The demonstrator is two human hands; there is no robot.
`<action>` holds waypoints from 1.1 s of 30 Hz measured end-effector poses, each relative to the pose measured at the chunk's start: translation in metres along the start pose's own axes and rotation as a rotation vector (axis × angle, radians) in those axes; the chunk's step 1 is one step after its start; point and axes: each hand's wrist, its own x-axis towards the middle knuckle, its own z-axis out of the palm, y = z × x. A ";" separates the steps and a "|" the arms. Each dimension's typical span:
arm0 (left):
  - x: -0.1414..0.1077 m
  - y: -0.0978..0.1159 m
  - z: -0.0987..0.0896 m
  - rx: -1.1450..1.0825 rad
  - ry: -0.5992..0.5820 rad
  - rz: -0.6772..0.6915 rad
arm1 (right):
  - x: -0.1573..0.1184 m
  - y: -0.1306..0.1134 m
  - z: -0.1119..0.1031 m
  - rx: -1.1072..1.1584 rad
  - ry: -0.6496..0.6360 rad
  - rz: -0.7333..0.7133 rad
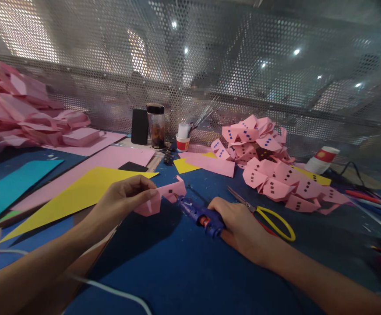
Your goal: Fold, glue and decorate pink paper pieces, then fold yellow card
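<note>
We could read no lettering, brand or number anywhere in the frame: the yellow emblems on the red-banded paper cup (183, 143) at centre and the tilted paper cups (317, 166) at right appeared too small to decipher.

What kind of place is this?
Probably a craft workspace: there's a blue glue gun in the right hand, yellow-handled scissors, and piles of folded pink paper.
</note>
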 end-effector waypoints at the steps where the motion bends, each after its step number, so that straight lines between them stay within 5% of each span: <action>1: 0.000 0.001 0.000 -0.001 0.002 0.000 | 0.000 0.000 0.000 -0.002 -0.003 0.002; 33: 0.001 0.004 0.002 -0.031 0.017 0.001 | -0.001 0.001 0.001 0.021 0.013 0.005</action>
